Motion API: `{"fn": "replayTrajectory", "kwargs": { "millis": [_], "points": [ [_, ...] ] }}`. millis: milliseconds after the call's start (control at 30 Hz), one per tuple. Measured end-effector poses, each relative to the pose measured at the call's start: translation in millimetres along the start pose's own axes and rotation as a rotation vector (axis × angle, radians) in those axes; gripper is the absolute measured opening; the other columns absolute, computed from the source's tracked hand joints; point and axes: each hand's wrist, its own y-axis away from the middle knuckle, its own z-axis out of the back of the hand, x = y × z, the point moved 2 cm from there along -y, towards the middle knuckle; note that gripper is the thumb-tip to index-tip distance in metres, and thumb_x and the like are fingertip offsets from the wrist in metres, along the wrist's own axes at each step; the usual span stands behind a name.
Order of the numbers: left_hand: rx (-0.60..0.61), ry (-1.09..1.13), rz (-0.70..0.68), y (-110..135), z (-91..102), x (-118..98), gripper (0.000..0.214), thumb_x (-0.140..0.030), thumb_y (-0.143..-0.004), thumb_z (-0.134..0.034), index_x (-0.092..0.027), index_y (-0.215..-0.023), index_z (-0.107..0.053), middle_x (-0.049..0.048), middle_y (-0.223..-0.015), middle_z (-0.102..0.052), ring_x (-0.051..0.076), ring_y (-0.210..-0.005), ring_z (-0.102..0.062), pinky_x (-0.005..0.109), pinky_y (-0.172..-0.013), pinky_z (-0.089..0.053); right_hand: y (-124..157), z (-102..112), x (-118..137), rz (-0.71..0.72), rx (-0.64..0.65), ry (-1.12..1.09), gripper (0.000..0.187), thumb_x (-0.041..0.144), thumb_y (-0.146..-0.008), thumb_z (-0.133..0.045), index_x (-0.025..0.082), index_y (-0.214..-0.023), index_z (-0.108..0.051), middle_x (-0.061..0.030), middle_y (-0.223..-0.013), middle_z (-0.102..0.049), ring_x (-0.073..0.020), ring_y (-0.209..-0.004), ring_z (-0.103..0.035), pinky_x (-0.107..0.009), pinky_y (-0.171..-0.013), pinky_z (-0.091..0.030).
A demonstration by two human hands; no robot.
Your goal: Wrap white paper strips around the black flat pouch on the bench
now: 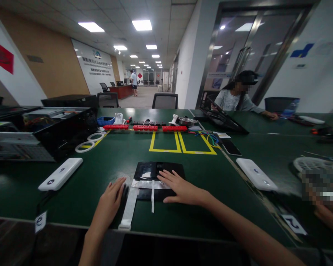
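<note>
A flat black device (151, 170) lies near the front edge of the green table (183, 218), with a white ribbon cable (130, 207) running from it toward me and a thin white strip (152, 199) across its front. My right hand (180, 188) rests flat on the device, fingers stretched out. My left hand (111, 201) lies on the table at the device's left edge, fingers extended beside the ribbon cable. Neither hand holds anything.
White oblong units lie left (60, 173) and right (256, 173). Yellow tape squares (180, 146), red trays (145, 128), a blue bin (105, 120) and a metal bowl (187, 121) sit farther back. An open black computer case (44, 129) stands left. A seated person (238, 96) works far right; another person's hand (331, 218) is at right.
</note>
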Motion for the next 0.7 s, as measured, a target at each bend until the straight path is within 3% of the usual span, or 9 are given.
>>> {"fn": "replayTrajectory", "kwargs": {
  "millis": [133,400,567,700],
  "points": [
    [0.099,-0.126,-0.008,2.8,-15.1,9.2,0.039,-0.027,-0.093,-0.034,-0.015,-0.121,-0.058,0.0111,-0.128,-0.058,0.025,-0.124,-0.048,0.049,-0.105,-0.033,-5.5,-6.5,-5.3,-0.019,0.055,0.049,0.087,0.065,-0.081,-0.046,0.016,-0.147,-0.018,-0.0119,-0.153,-0.011,-0.0254,-0.14,-0.004,-0.046,-0.113,0.0],
    [0.14,-0.191,-0.015,3.8,-12.5,3.1,0.041,-0.029,-0.094,-0.035,-0.014,-0.126,-0.054,0.0112,-0.132,-0.055,0.025,-0.128,-0.043,0.048,-0.106,-0.03,-3.8,2.9,-26.9,-0.056,0.073,0.01,0.091,0.063,-0.078,-0.052,0.023,-0.148,-0.009,-0.0067,-0.154,-0.011,-0.0253,-0.14,-0.006,-0.047,-0.112,0.004],
    [0.115,-0.174,-0.038,4.5,-14.0,4.1,0.04,-0.03,-0.093,-0.036,-0.014,-0.125,-0.056,0.0124,-0.131,-0.056,0.026,-0.127,-0.045,0.05,-0.105,-0.032,8.3,20.8,-58.1,-0.188,0.073,-0.029,0.095,0.051,-0.073,-0.063,0.03,-0.147,-0.008,-0.0053,-0.154,-0.013,-0.0282,-0.14,-0.005,-0.057,-0.108,0.006],
    [0.089,-0.162,-0.043,5.5,-14.1,4.2,0.04,-0.031,-0.093,-0.037,-0.015,-0.125,-0.056,0.012,-0.13,-0.056,0.026,-0.127,-0.045,0.049,-0.106,-0.031,27.2,41.0,-87.6,-0.344,0.079,-0.022,0.097,0.045,-0.069,-0.066,0.03,-0.147,-0.01,-0.0076,-0.154,-0.013,-0.0294,-0.14,-0.001,-0.059,-0.106,0.007]
  ]
}}
